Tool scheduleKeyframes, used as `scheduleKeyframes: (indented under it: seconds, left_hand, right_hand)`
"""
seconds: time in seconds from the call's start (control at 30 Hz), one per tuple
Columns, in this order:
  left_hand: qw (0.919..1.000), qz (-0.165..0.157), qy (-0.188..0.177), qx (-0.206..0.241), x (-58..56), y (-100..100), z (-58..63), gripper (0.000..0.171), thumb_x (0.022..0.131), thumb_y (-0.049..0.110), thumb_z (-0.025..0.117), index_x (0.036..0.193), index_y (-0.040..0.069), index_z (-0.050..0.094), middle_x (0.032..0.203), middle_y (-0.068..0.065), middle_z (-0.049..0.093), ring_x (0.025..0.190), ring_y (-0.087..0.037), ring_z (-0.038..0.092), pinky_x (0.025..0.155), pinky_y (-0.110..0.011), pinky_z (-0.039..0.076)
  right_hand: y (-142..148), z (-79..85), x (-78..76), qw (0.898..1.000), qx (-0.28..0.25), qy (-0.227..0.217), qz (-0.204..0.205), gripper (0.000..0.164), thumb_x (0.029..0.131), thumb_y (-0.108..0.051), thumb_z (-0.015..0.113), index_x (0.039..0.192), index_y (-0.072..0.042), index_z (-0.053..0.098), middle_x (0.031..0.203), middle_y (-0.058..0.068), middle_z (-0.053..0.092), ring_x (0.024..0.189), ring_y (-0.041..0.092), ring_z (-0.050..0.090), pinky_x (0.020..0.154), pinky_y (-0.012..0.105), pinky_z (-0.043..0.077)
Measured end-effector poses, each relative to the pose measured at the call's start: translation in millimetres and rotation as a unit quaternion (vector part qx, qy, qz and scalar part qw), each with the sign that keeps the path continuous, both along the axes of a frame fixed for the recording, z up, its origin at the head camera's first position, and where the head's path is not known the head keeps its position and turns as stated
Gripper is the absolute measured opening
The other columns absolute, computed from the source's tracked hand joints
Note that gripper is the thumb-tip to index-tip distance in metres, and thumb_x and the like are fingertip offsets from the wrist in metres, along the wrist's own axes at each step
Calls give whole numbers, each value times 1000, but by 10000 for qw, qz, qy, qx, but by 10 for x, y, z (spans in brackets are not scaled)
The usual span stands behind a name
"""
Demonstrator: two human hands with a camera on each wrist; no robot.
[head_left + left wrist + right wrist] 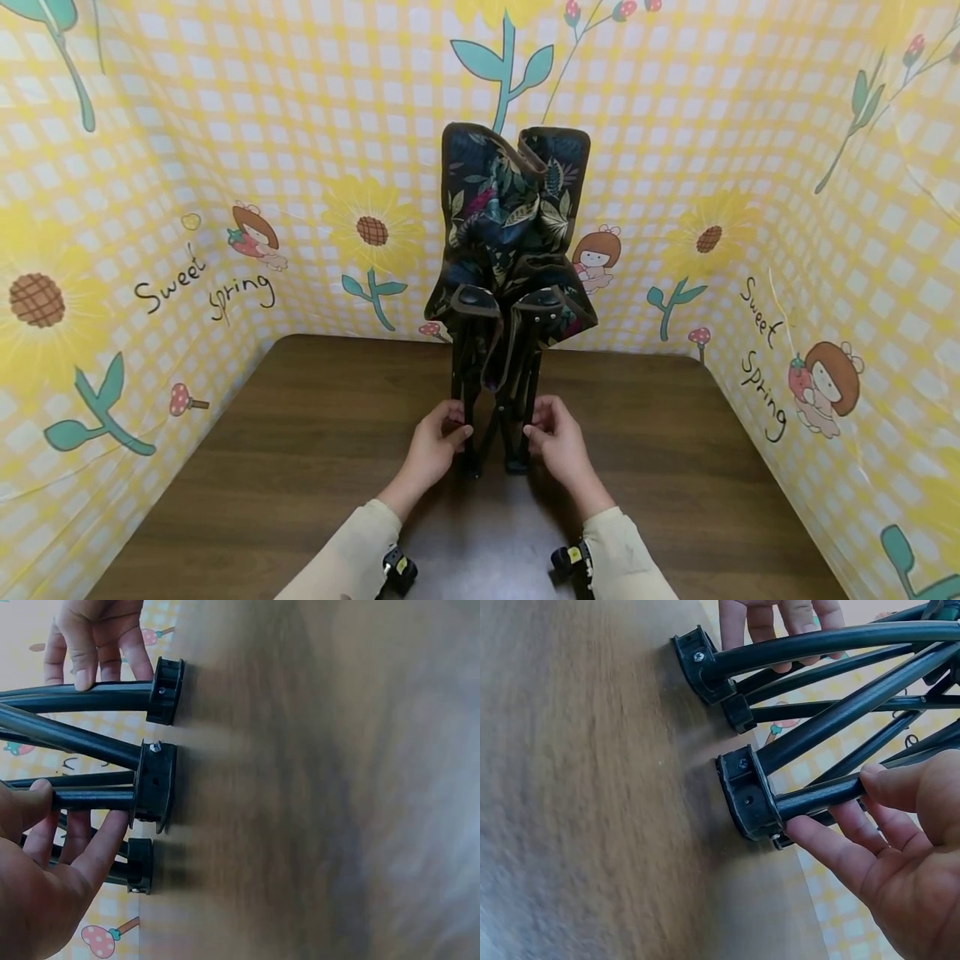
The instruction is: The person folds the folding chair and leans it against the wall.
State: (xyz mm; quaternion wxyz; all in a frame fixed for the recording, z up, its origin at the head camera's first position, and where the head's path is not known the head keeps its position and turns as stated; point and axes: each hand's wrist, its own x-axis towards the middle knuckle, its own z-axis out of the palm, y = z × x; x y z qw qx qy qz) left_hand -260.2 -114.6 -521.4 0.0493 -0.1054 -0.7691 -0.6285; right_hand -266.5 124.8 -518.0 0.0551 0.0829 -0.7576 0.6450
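Note:
A folding chair (pixel 517 208) stands partly folded on the table, its dark blue floral fabric bunched above crossed black metal legs. Low on its left side my left hand (pixel 437 437) grips a leg tube, thumb in front and fingers behind. On the opposite side my right hand (pixel 558 442) holds another leg tube the same way. In the left wrist view, a black plastic foot (pixel 155 784) sits just beyond my left fingers. Close to my right fingertips in the right wrist view is a similar foot (pixel 748 793). Fabric hides the upper frame.
The brown wooden table (pixel 337 400) has rounded far corners. Yellow checked cloth (pixel 645 100) with printed sunflowers walls it in at the back and both sides. A black wrist camera (pixel 400 569) is strapped over the left sleeve, and another camera (pixel 570 560) over the right.

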Motion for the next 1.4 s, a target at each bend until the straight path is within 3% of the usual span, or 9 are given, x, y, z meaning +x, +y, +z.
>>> scheduleKeyframes:
  seconds: [0.3,0.5,0.6,0.83,1.03,1.13,1.27,1.4]
  left_hand:
    - [9998,-95,145,-118,-96,-23,-17,29,94,-3,70,122,1,63,107,-20,64,88,-28,66,70,-46,62]
    - [9997,-88,116,-214,-137,-34,-17,30,94,-4,70,123,1,63,106,-18,64,86,-21,66,68,-36,63]
    - [9996,-110,130,-222,-150,-39,-5,30,94,-5,69,123,-1,62,106,-20,64,85,-20,66,67,-33,62]
    - [9997,-93,69,-198,-208,-36,0,31,94,-5,69,123,1,63,106,-19,65,85,-20,67,69,-35,63]
    - [9996,-121,40,-241,-263,-42,-6,31,95,-3,69,124,3,62,108,-19,64,87,-22,67,72,-43,63]
    - [9995,-108,74,-302,-286,-41,-11,30,95,-3,69,124,4,62,108,-18,64,86,-21,66,71,-41,63]
    - [9991,-124,165,-360,-323,-46,-15,29,95,-2,69,123,5,63,104,-15,65,85,-22,67,70,-39,63]
    - [9991,-103,207,-359,-363,-44,-29,28,95,-2,69,122,5,63,102,-12,65,83,-23,67,70,-42,64]
  right_hand:
    - [-8,30,-69,9999,100,-125,-13,37,91,12,68,122,-2,55,103,24,56,82,28,62,72,61,60]
    - [-18,43,-95,9997,153,-163,20,37,91,15,66,124,2,53,104,29,56,86,40,63,75,66,58]
    - [-12,14,-115,9998,163,-104,-1,38,91,13,68,124,-1,54,103,26,57,85,41,63,72,63,60]
    - [9,-22,-182,9997,232,52,15,38,91,8,70,121,-10,56,101,16,57,78,21,62,65,44,63]
    - [2,-29,-250,9994,318,109,-81,40,90,9,71,122,-9,55,100,16,57,77,21,62,64,46,63]
    - [-4,-23,-272,9995,272,114,-108,40,90,8,72,123,-8,55,101,17,57,79,26,63,64,48,63]
    - [-1,-11,-301,9995,279,94,-76,39,91,7,72,122,-9,55,102,18,58,79,28,63,63,42,62]
    - [13,-32,-347,9994,325,118,-39,37,92,7,71,122,-9,55,100,16,58,75,22,61,62,38,61]
